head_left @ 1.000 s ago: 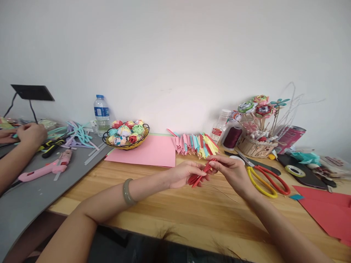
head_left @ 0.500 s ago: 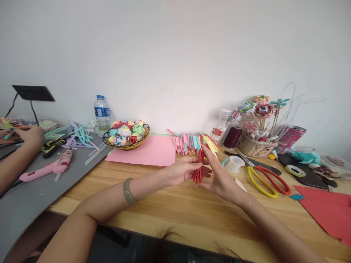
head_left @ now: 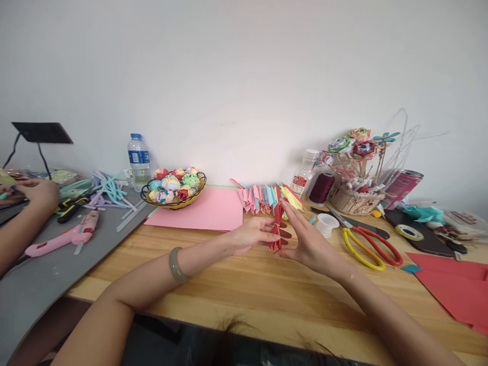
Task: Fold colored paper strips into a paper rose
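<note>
Smooth pale wall (head_left: 229, 76) behind a wooden table (head_left: 229, 310) with lengthwise grain; a matte grey surface (head_left: 34, 305) adjoins at left. Centre: a pleated red bundle (head_left: 277, 235) of folded paper, held upright above the wood between both hands, narrow at the waist, where a thin pale strand crosses it, and flared at the ends. The left hand (head_left: 256, 236), with a smooth grey-green bangle (head_left: 176, 264) on its forearm, grips the bundle near the middle between thumb and fingers. The right hand (head_left: 307, 243) is open, fingers extended and thumb parted, its fingertips at the bundle's upper end and its thumb near the lower; how firmly it presses cannot be told. Behind stand accordion-folded papers (head_left: 259, 198) in a row, sharp-creased, in pink, blue and yellow. To their left, a shallow oval basket (head_left: 173, 205) with a dark looped rim carries crumpled, rounded paper flowers (head_left: 170, 183) and overlaps flat pink sheets (head_left: 221, 208). To the right: a maroon thread spool (head_left: 322, 188), a white plastic spool (head_left: 327, 224), scissors (head_left: 371, 246) with red and yellow loop handles, and a creased red sheet (head_left: 452, 290). Far left: a pink glue gun (head_left: 63, 241) and a co-worker's hand (head_left: 41, 195).
</note>
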`<move>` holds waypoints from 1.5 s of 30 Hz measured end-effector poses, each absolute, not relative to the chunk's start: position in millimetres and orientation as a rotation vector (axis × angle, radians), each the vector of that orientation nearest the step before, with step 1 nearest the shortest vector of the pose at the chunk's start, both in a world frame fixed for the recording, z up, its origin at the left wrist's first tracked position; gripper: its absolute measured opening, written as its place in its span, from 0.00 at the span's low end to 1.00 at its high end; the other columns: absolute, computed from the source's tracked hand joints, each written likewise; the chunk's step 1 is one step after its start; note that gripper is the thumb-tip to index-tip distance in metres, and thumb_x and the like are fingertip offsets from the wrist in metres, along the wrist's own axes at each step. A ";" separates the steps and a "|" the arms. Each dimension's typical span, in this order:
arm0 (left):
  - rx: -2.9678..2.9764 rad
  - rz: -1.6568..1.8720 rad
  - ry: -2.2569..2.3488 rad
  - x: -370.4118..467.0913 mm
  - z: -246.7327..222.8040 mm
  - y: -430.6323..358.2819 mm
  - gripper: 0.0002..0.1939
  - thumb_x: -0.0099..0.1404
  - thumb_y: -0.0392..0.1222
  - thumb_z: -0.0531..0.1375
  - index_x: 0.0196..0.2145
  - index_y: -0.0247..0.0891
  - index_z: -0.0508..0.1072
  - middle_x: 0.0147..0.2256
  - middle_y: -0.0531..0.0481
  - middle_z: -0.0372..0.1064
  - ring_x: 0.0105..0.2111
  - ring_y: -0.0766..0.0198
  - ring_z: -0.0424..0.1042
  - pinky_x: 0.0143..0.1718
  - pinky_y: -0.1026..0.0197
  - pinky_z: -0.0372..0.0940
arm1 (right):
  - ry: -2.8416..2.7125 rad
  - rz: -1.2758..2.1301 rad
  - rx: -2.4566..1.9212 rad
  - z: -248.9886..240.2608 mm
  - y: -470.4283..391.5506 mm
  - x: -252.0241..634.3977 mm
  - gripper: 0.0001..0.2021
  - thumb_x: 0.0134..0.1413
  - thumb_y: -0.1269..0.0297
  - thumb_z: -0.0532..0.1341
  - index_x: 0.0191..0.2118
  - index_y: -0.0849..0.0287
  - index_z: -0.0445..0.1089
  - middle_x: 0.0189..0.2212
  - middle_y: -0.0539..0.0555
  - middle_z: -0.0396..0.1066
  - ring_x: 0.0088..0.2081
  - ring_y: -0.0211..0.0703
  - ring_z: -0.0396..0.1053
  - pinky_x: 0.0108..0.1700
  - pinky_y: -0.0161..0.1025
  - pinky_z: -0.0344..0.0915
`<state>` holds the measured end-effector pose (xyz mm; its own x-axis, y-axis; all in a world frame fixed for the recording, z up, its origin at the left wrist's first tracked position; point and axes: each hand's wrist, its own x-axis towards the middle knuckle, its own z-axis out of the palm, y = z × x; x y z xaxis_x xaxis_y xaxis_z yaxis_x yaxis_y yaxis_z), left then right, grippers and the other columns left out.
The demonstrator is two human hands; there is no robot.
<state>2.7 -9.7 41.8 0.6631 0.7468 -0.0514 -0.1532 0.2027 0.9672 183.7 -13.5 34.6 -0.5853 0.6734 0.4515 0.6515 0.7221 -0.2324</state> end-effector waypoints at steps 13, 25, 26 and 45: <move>1.357 0.623 0.671 -1.9 43.8 -3.0 0.19 0.47 0.44 0.65 0.36 0.32 0.69 0.36 0.44 0.69 0.31 0.67 0.67 0.33 0.63 0.59 | -2.299 -0.310 -0.948 39.6 -12.9 182.5 0.21 0.44 0.67 0.58 0.47 0.61 0.56 0.47 0.64 0.60 0.51 0.54 0.58 0.48 0.51 0.61; 1.238 0.685 0.677 6.2 43.1 -11.4 0.19 0.46 0.42 0.66 0.35 0.32 0.68 0.29 0.49 0.67 0.28 0.68 0.66 0.35 0.61 0.59 | -2.297 -0.548 -0.935 40.0 -18.1 175.1 0.07 0.51 0.68 0.55 0.39 0.57 0.63 0.45 0.57 0.66 0.53 0.52 0.57 0.54 0.53 0.52; 1.229 0.698 0.678 6.8 43.2 -12.4 0.18 0.46 0.42 0.66 0.34 0.32 0.68 0.28 0.49 0.67 0.28 0.68 0.66 0.35 0.61 0.59 | -2.304 -0.527 -0.922 40.2 -17.4 175.5 0.07 0.51 0.68 0.55 0.38 0.57 0.63 0.43 0.56 0.68 0.50 0.50 0.60 0.54 0.52 0.52; 1.212 0.731 0.720 8.8 34.6 -9.2 0.21 0.47 0.38 0.66 0.40 0.31 0.69 0.35 0.42 0.70 0.35 0.64 0.69 0.38 0.60 0.61 | -2.396 -0.504 -0.940 40.8 -16.5 176.3 0.10 0.56 0.68 0.52 0.42 0.60 0.67 0.39 0.56 0.71 0.42 0.48 0.64 0.44 0.46 0.60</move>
